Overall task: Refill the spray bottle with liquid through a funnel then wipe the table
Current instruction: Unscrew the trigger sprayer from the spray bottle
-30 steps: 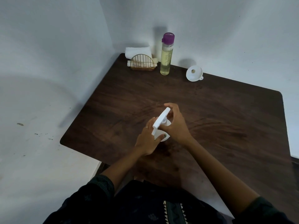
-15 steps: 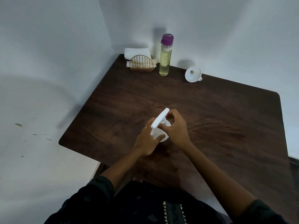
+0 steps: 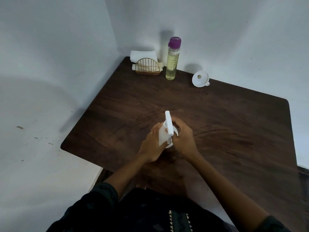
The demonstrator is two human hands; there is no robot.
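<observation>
A white spray bottle [image 3: 163, 137] stands near the middle of the dark wooden table [image 3: 234, 124]. My left hand [image 3: 153, 144] wraps around its body. My right hand [image 3: 184, 139] grips the white spray head [image 3: 168, 125] at the bottle's neck, and the nozzle points away from me. At the back stands a tall clear bottle [image 3: 172, 60] of yellowish liquid with a purple cap. A white funnel [image 3: 200, 79] lies on the table to its right, mouth facing me.
A gold wire holder [image 3: 147, 68] with white folded cloths [image 3: 143, 56] sits in the back left corner against the white walls. The table's left edge and near left corner drop off to a white floor.
The spray head has turned in my right hand: its nozzle pointed up and right before and now points straight away from me. My left hand stays on the bottle body.
</observation>
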